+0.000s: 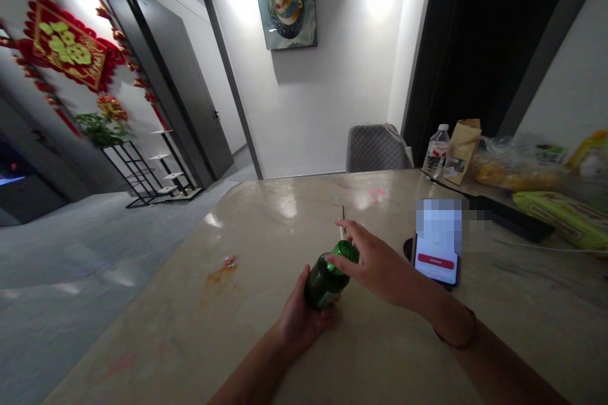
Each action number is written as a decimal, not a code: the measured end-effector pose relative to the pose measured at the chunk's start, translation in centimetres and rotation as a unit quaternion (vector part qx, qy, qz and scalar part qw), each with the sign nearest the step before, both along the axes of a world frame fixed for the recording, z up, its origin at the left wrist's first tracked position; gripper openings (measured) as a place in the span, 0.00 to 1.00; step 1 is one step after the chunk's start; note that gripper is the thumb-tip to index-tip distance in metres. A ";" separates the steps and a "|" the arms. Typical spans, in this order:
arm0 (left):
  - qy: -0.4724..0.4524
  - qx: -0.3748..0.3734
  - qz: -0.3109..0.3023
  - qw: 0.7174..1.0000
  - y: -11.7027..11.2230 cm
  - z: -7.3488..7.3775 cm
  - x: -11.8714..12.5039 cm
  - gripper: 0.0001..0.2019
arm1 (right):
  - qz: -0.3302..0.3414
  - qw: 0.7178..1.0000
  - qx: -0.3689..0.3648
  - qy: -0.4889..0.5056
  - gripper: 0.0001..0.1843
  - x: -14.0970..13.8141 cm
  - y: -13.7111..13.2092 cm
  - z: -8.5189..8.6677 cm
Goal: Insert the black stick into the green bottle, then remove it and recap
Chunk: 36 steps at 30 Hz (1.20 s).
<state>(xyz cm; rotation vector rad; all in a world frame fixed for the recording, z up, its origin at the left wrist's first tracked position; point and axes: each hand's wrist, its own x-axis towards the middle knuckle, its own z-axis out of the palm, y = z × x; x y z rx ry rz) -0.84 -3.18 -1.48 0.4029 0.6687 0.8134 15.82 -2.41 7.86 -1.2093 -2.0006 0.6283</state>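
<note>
My left hand (304, 323) is wrapped round a dark green jar (319, 288), tilted above the table. A shiny green lid (349, 252) is gripped between the thumb and fingers of my right hand (373, 259). The lid sits at the jar's mouth, at an angle to it; whether they touch I cannot tell. A thin dark-and-white stick (343, 218) shows just beyond my right fingers; whether it lies on the table or is held is unclear.
A phone (434, 266) with a lit screen is right of my hands on the marbled table (266, 221). Small scraps (229, 261) and an orange stain lie left. A water bottle (436, 152), paper bag (463, 149), black power strip (513, 218) and yellow-green packet (560, 218) crowd the right side.
</note>
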 end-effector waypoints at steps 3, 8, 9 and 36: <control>-0.004 0.005 -0.003 1.000 0.0 -0.1 0.0 0.25 | 0.009 1.000 0.013 -0.012 0.28 0.1 -0.1 0.1; 0.007 0.007 -0.002 1.000 0.0 -0.2 0.0 0.26 | 0.027 0.999 0.001 -0.023 0.24 0.4 -0.7 1.0; 0.011 0.008 -0.001 1.000 -0.1 -0.1 0.0 0.26 | 0.014 0.999 -0.002 -0.029 0.23 0.4 -0.7 1.0; 0.022 0.012 0.011 1.000 -0.3 0.5 0.3 0.24 | 0.112 0.993 0.034 -0.015 0.35 0.8 -0.4 0.6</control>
